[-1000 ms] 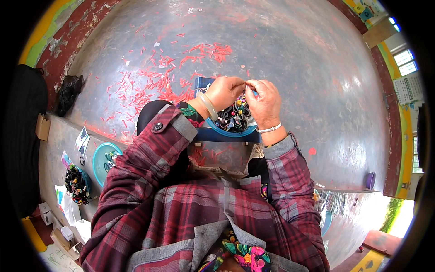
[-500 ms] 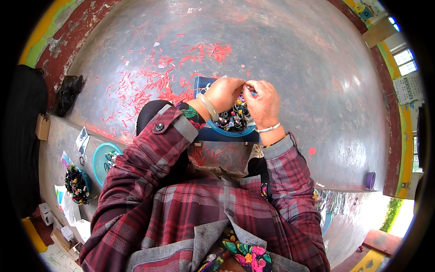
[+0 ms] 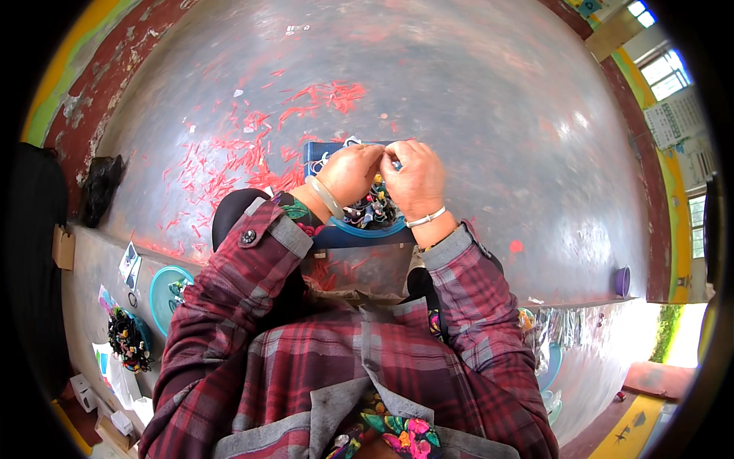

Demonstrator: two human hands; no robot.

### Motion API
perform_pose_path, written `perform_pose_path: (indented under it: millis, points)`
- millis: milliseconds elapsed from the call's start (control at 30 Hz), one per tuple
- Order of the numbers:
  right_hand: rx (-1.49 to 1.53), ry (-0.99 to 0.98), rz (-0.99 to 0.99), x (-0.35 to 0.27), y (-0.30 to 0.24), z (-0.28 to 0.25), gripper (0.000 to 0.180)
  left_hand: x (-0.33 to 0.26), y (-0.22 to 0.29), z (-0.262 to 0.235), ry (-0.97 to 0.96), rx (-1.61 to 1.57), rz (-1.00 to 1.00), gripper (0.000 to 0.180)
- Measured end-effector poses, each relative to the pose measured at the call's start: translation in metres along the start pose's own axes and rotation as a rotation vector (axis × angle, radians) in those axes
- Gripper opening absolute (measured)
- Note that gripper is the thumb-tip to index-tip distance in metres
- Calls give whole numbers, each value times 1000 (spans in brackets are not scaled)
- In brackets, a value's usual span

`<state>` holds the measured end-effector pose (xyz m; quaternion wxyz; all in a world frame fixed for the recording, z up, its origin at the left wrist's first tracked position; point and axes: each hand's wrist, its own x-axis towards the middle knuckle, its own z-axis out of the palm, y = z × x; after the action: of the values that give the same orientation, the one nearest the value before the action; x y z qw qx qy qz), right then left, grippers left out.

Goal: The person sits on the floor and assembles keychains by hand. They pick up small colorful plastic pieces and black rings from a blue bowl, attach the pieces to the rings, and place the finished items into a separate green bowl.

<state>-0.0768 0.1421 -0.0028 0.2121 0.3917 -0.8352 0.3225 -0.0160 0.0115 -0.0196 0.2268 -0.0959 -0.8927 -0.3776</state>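
My left hand (image 3: 350, 174) and my right hand (image 3: 415, 182) meet fingertip to fingertip above a blue basin. Both are closed in a pinch. Whatever sits between the fingers is too small to make out, though a small dark-blue bit shows at the right fingers. Below them, the blue basin (image 3: 371, 232) holds a heap of black elastic hair ties (image 3: 373, 212) with colourful beads or charms. A dark-blue low stool or table (image 3: 312, 159) carries the basin, partly covered by my hands.
Red scraps (image 3: 260, 145) litter the floor ahead and left. At my left are a teal basin (image 3: 159, 302) and a container heaped with dark, colourful hair ties (image 3: 128, 340). A black plastic bag (image 3: 102, 187) lies by the wall. A purple bucket (image 3: 622, 281) stands far right.
The whole view has shifted, so hands and basin appear further left and slightly lower. My fingertips stay together over the basin. A dark-blue bit now shows at the right fingers.
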Motion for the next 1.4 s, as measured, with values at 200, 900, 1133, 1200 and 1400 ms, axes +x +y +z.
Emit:
perform_pose_path:
  millis: [200, 900, 1133, 1200, 1400]
  points:
    - [1, -15, 3, -1, 1, -1, 9, 1, 2, 0, -67, 52, -17, 24]
    - [703, -126, 550, 22, 92, -18, 8, 10, -12, -11, 173, -1091, -680, 21]
    - [230, -261, 630, 13, 169, -37, 13, 10, -11, -20, 264, -1138, -691, 22]
    - [102, -296, 644, 2, 198, -37, 17, 10, -13, -20, 272, -1142, -691, 21]
    - [-198, -390, 716, -16, 240, -41, 18, 11, -13, -18, 236, -1135, -676, 21]
